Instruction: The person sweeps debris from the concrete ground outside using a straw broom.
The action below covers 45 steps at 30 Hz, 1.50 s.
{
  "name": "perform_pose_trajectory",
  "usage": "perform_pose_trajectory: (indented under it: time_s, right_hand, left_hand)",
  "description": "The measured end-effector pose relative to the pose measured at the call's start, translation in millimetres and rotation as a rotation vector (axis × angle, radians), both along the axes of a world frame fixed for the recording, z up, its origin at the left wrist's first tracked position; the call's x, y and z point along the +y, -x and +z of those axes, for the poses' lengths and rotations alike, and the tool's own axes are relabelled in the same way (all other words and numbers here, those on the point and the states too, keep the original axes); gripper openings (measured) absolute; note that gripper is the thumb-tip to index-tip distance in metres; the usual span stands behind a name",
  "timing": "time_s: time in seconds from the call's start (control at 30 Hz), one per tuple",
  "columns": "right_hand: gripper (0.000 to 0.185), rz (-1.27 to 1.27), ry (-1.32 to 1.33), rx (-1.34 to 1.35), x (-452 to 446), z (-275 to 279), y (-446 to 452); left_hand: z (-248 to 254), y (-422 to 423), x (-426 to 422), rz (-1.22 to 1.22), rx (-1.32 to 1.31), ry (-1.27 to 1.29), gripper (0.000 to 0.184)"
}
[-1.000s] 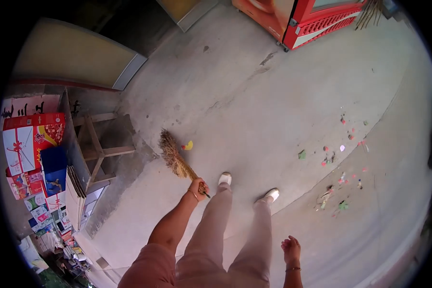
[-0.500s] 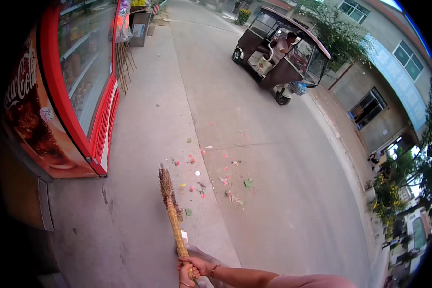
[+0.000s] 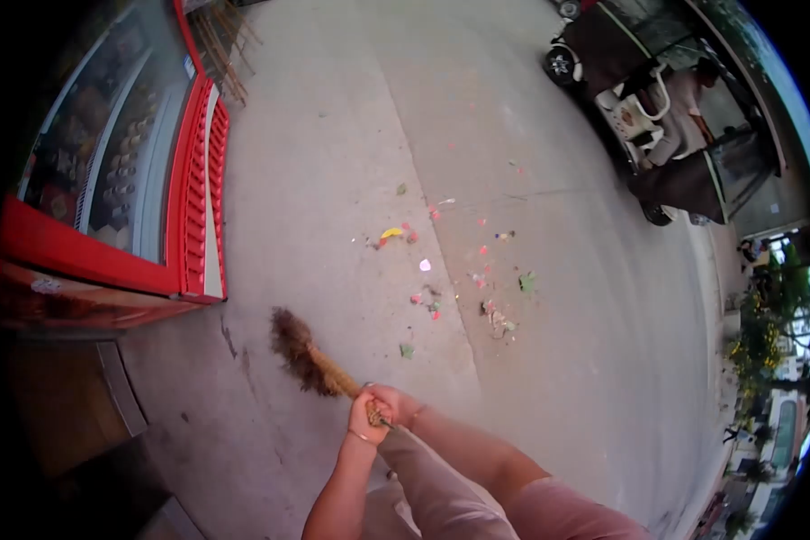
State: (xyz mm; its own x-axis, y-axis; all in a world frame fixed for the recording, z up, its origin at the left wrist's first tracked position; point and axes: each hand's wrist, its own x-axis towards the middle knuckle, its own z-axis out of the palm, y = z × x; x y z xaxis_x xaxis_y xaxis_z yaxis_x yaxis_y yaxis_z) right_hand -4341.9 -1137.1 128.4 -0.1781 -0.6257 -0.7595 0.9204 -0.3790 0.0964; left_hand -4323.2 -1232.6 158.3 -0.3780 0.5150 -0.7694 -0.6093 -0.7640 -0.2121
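Note:
A straw broom [image 3: 333, 371] is gripped by both hands, its dark bristle head low over the pavement or touching it, toward the left. My left hand [image 3: 366, 421] is closed around the end of the handle. My right hand [image 3: 391, 401] wraps the handle just beside it, partly hidden behind the left. Beyond the hands lies scattered litter: a yellow scrap [image 3: 391, 233], a white piece [image 3: 425, 265], a green leaf [image 3: 407, 351], another leaf [image 3: 526, 283], and several small red bits.
A red-framed glass drinks fridge [image 3: 184, 207] stands at the left, with thin sticks [image 3: 220, 49] leaning behind it. On the road at upper right is a dark three-wheeled vehicle [image 3: 603, 67] with a person [image 3: 684, 112] seated inside. Plants [image 3: 756, 333] line the far roadside.
Both hands and the broom have moved up in view, and the broom head now angles further left. The view has tilted down; the vehicle appears larger and further right.

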Motion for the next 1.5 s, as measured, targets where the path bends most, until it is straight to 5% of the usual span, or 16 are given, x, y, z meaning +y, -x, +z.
perform_pose_trajectory:
  time_s: [0.03, 0.07, 0.1, 0.17, 0.27, 0.33, 0.43, 0.53, 0.6, 0.8, 0.87, 1.0, 1.07, 1.23, 1.37, 1.5]
  right_hand:
    - [0.024, -0.021, -0.049, -0.029, 13, -8, 22]
    - [0.025, 0.012, 0.023, -0.035, 32, 26, 57]
    - [0.025, 0.033, 0.096, 0.02, 47, -19, 65]
    - [0.023, 0.052, -0.332, 0.094, 19, 36, 122]
    - [0.019, -0.004, -0.449, 0.222, -29, 70, 140]
    - [0.016, -0.024, -0.313, 0.202, -51, 80, 133]
    - [0.017, -0.057, -0.195, 0.152, -92, 85, 163]
    - [0.018, 0.084, -0.06, 0.01, -133, 41, 213]
    - [0.022, 0.185, 0.009, -0.054, -146, -4, 256]
    - [0.024, -0.086, 0.017, -0.132, -134, 10, 374]
    - [0.019, -0.065, -0.403, 0.086, -163, 37, 394]
    - [0.019, -0.101, -0.504, 0.318, -239, 59, 391]
    - [0.019, -0.011, -0.375, 0.191, -236, 60, 432]
    - [0.029, -0.046, -0.017, -0.07, -189, -32, 547]
    - [0.029, -0.101, -0.273, 0.011, -155, -4, 570]
    - [0.02, -0.138, -0.628, 0.254, -175, 51, 524]
  left_hand:
    - [28, 34, 23, -0.061, -0.077, 0.191, 0.023]
    - [15, 50, 27, -0.063, 0.024, 0.016, 0.024]
    - [8, 69, 30, -0.103, 0.049, 0.014, 0.023]
    - [19, 118, 14, -0.07, -0.039, -0.076, 0.017]
    - [40, 126, -29, 0.0, 0.102, -0.011, 0.007]
    - [60, 119, -48, 0.021, 0.122, -0.005, 0.002]
    - [101, 162, -68, 0.007, 0.01, 0.336, 0.002]
    - [85, 220, -101, 0.04, -0.132, 0.584, 0.004]
    - [20, 246, -136, 0.093, 0.024, 0.206, 0.008]
    - [-8, 374, -139, -0.108, -0.123, 0.078, 0.014]
    - [-8, 381, -167, -0.138, -0.022, -0.133, 0.011]
    - [81, 421, -210, -0.095, -0.116, 0.25, 0.005]
    - [80, 439, -214, -0.043, -0.203, 0.412, 0.007]
    - [-9, 553, -180, -0.072, 0.032, 0.185, 0.014]
    - [-17, 582, -147, -0.235, 0.01, 0.035, 0.012]
    - [4, 526, -180, -0.222, 0.048, -0.073, 0.011]
